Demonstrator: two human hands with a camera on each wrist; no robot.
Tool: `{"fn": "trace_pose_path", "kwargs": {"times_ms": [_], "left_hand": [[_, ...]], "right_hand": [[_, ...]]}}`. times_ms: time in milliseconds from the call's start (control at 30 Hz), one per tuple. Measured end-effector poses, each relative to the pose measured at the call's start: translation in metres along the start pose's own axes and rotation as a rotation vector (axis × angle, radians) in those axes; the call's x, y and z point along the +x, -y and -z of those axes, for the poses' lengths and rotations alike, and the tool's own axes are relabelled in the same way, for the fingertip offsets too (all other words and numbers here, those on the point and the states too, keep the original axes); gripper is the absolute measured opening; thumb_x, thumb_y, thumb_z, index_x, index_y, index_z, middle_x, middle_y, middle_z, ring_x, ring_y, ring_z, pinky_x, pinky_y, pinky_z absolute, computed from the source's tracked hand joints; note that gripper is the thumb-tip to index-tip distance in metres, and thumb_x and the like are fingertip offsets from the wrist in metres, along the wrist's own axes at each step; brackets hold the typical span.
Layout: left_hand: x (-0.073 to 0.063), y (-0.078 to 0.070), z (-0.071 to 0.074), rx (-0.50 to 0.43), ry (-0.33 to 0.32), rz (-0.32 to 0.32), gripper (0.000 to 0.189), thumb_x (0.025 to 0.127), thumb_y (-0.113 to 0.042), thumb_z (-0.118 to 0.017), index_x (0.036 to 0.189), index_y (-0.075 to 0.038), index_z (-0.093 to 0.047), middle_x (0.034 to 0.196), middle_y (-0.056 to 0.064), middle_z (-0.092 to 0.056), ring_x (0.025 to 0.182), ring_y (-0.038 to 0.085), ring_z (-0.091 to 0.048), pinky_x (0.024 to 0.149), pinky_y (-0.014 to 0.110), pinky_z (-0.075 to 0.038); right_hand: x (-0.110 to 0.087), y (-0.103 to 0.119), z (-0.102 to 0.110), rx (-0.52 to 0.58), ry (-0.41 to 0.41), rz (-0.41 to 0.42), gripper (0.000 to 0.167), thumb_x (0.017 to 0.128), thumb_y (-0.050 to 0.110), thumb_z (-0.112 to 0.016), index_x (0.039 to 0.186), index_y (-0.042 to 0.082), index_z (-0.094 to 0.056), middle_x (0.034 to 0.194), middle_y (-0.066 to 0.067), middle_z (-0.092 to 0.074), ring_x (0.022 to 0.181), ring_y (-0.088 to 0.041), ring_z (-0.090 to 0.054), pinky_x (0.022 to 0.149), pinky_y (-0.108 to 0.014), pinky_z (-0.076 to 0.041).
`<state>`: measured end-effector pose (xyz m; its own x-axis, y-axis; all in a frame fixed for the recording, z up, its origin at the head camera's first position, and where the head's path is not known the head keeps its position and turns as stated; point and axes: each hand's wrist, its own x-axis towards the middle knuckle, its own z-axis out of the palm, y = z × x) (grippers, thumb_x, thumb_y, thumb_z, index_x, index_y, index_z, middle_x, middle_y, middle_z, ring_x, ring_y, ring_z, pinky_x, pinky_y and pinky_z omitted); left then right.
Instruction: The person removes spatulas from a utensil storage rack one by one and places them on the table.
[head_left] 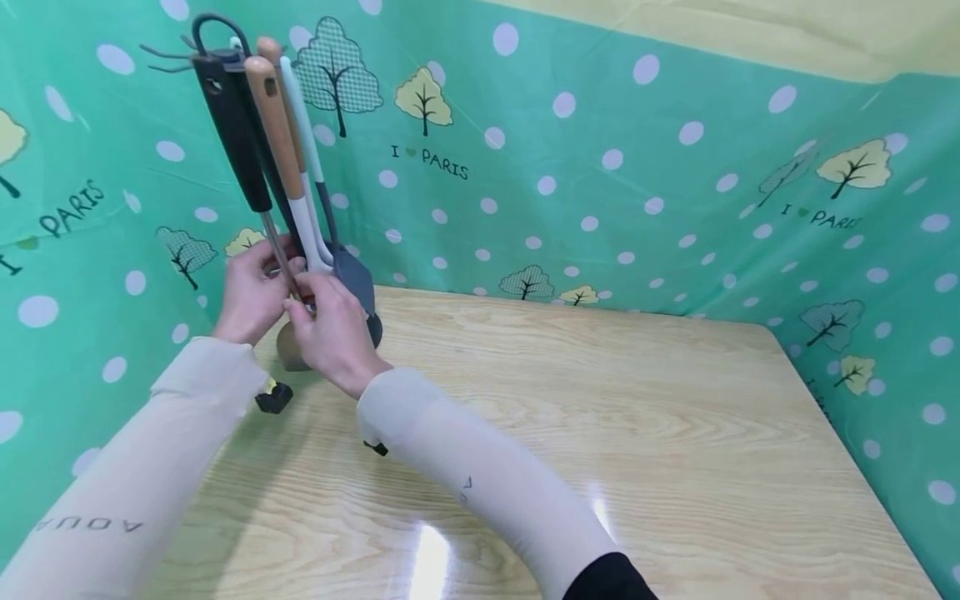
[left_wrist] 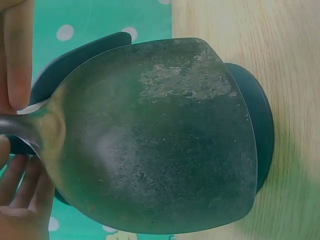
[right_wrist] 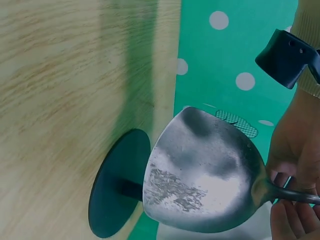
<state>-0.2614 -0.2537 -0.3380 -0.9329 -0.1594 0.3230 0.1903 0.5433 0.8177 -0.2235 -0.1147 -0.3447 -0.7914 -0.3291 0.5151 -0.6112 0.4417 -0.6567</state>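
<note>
A metal spatula with a black handle [head_left: 234, 133] stands upright on the near side of a cluster of kitchen utensils, its wide, worn blade [left_wrist: 160, 140] pointing down. My right hand [head_left: 333, 329] pinches its thin metal shaft just above the blade. On the other side of that shaft, my left hand [head_left: 255, 287] has its thumb and curled fingers around it, a little higher up. Behind hang utensils with wooden-ended white handles [head_left: 273, 133], and a dark turner [head_left: 352, 279] with a pale blue handle.
A black rack with a looped top [head_left: 217, 21] and hooks [head_left: 165, 62] carries the utensils on a round black base [right_wrist: 117, 185]. It stands at the left back of the wooden table [head_left: 600, 417]. Green dotted cloth [head_left: 570, 183] hangs close behind and to the left.
</note>
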Motion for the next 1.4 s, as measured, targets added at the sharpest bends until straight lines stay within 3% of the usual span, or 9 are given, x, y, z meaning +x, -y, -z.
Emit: {"fn": "trace_pose_path", "kwargs": {"times_ms": [167,333,533,867,1167,1400], "left_hand": [[0.001,0.001,0.0,-0.008,0.017,0.003,0.042,0.097,-0.025,-0.056,0.13,-0.001,-0.055,0.125,0.021,-0.059,0.111,0.028,-0.058,0.077,0.016,-0.047],[0.002,0.002,0.0,0.0,0.036,0.028,0.04,0.097,-0.025,-0.054,0.129,0.0,-0.056,0.123,0.02,-0.06,0.108,0.026,-0.058,0.078,0.02,-0.048],[0.003,0.004,0.0,-0.012,0.041,0.039,0.037,0.097,-0.022,-0.054,0.127,-0.001,-0.056,0.118,0.02,-0.062,0.097,0.013,-0.059,0.07,0.012,-0.047],[0.001,0.005,-0.005,0.007,0.002,0.006,0.031,0.097,-0.02,-0.053,0.118,0.002,-0.06,0.112,0.02,-0.064,0.092,0.008,-0.06,0.067,0.009,-0.046],[0.0,0.005,-0.005,0.03,-0.011,0.0,0.032,0.097,-0.023,-0.054,0.115,0.003,-0.061,0.116,0.021,-0.064,0.11,0.029,-0.061,0.076,0.013,-0.048],[-0.002,0.007,-0.008,0.052,-0.023,-0.025,0.032,0.097,-0.027,-0.055,0.111,0.0,-0.063,0.111,0.019,-0.066,0.104,0.027,-0.063,0.078,0.018,-0.049]], "right_hand": [[0.002,-0.003,-0.004,0.059,-0.019,0.018,0.022,0.096,0.012,-0.058,0.117,0.007,-0.059,0.106,-0.001,-0.06,0.093,-0.002,-0.055,0.081,-0.004,-0.04],[0.003,-0.006,-0.007,0.101,-0.036,0.015,0.019,0.094,0.011,-0.061,0.113,0.006,-0.06,0.102,-0.001,-0.06,0.089,-0.001,-0.055,0.078,-0.003,-0.041],[0.003,-0.01,-0.007,0.128,-0.05,0.038,0.015,0.093,0.01,-0.062,0.107,0.006,-0.061,0.098,-0.001,-0.059,0.086,-0.002,-0.055,0.076,-0.003,-0.042],[-0.001,-0.013,-0.006,0.104,-0.106,0.102,0.009,0.093,0.007,-0.061,0.102,0.004,-0.062,0.094,-0.004,-0.059,0.085,-0.006,-0.057,0.077,-0.004,-0.043],[-0.002,-0.016,-0.005,0.085,-0.127,0.112,0.008,0.092,0.007,-0.062,0.1,0.005,-0.063,0.092,-0.003,-0.06,0.084,-0.005,-0.057,0.077,-0.004,-0.043],[-0.004,-0.019,-0.004,0.086,-0.136,0.112,0.008,0.092,0.009,-0.063,0.099,0.005,-0.064,0.092,-0.002,-0.062,0.085,-0.004,-0.058,0.077,-0.005,-0.043]]}}
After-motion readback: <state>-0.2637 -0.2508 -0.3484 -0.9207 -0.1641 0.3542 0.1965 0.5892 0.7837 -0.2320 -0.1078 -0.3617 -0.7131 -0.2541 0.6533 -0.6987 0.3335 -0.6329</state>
